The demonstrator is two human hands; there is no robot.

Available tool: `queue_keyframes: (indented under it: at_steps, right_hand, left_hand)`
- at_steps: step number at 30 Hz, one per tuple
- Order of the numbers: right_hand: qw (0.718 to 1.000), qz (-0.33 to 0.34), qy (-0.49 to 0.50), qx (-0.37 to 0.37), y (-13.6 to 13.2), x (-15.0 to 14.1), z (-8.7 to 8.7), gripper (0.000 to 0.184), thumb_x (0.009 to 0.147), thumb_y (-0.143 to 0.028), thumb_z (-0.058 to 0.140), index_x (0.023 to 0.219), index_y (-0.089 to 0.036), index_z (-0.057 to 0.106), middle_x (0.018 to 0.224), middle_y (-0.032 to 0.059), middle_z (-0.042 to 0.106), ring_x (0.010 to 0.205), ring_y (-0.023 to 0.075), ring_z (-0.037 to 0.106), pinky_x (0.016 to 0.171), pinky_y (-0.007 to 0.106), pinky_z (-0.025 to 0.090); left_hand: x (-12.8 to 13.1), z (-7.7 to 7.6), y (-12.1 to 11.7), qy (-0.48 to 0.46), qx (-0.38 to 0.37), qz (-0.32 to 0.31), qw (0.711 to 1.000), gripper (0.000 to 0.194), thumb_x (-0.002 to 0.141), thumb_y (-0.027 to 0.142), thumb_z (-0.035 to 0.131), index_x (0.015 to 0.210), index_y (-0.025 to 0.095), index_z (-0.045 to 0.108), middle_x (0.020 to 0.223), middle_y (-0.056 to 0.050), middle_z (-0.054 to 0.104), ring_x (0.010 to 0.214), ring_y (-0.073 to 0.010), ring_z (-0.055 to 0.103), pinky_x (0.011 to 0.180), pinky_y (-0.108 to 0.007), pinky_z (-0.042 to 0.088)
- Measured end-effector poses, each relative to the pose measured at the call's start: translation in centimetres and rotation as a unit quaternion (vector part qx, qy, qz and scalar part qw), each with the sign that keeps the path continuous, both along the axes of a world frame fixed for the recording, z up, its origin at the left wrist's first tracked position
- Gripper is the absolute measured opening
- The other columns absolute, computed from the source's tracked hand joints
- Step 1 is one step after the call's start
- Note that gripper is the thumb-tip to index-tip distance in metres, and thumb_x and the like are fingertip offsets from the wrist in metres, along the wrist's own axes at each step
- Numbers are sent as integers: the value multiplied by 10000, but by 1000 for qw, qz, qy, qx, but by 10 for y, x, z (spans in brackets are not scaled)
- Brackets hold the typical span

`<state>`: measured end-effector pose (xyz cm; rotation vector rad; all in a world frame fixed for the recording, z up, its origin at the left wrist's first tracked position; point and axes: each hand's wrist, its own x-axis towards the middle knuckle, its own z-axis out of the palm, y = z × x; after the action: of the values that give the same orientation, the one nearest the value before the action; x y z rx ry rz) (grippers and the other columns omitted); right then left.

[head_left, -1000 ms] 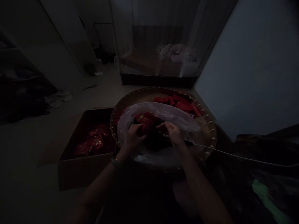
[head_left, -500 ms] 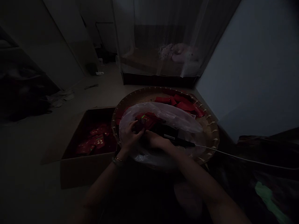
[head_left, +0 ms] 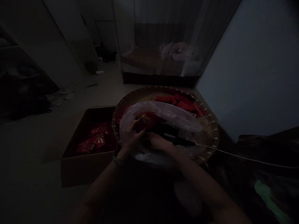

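My left hand (head_left: 133, 135), with bangles at the wrist, is closed on the near left part of a red packet (head_left: 150, 118) with gold marks. Beside it, my right hand (head_left: 160, 142) has its fingers curled in at the packet's near side; what they grip is hidden in the dark. A long black device (head_left: 181, 140) with a pale label and a white cord (head_left: 243, 158) lies just past my right hand. Beneath both hands spreads a clear plastic bag (head_left: 161, 107), inside a round woven bamboo tray (head_left: 215, 130).
More red packets (head_left: 187, 104) lie at the tray's far right. An open cardboard box (head_left: 88, 168) holding several red packets (head_left: 97, 141) stands to the left. A netted bed (head_left: 149, 59) is ahead, a pale wall (head_left: 257, 62) at right. Dark clutter with a green cloth (head_left: 266, 196) lies lower right.
Both hands stay nearly in place at the red packet. The whole picture is slightly darker, and the view has shifted very little.
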<state>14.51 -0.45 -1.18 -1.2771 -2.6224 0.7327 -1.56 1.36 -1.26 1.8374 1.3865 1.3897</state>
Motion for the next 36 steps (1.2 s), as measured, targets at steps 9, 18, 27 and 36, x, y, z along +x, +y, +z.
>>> queue_keyframes:
  at_steps: [9, 18, 27, 36]
  right_hand:
    - [999, -15, -5, 33, -7, 11, 4, 434, 631, -152, 704, 1060, -172, 647, 1077, 93, 635, 955, 219, 580, 791, 292, 441]
    - [999, -22, 28, 13, -11, 19, 8, 290, 682, -24, 559, 881, -169, 713, 976, 68, 699, 900, 192, 636, 812, 280, 454]
    - [832, -305, 418, -201, -14, 40, 16, 301, 634, -281, 709, 916, -178, 696, 847, 17, 699, 717, 156, 632, 672, 290, 503]
    - [764, -330, 486, -267, -17, 64, 56, 353, 571, -317, 773, 891, -194, 688, 756, -17, 669, 585, 95, 588, 572, 229, 480]
  left_hand:
    - [0, -5, 2, -7, -9, -11, 1000, 458, 724, 380, 683, 1145, 230, 580, 1094, -66, 629, 961, -205, 629, 793, -303, 528]
    - [-1, -1, 1, 19, 8, -21, 1000, 445, 720, 350, 690, 1128, 212, 578, 1100, -63, 623, 975, -206, 617, 830, -320, 516]
    - [0, -7, 6, 16, 38, -74, 996, 435, 722, 298, 697, 1125, 197, 569, 1064, -63, 608, 962, -194, 604, 839, -335, 504]
    - [5, -6, 3, 78, 61, -172, 980, 473, 686, 193, 702, 1142, 205, 576, 1048, -59, 587, 943, -192, 594, 818, -331, 504]
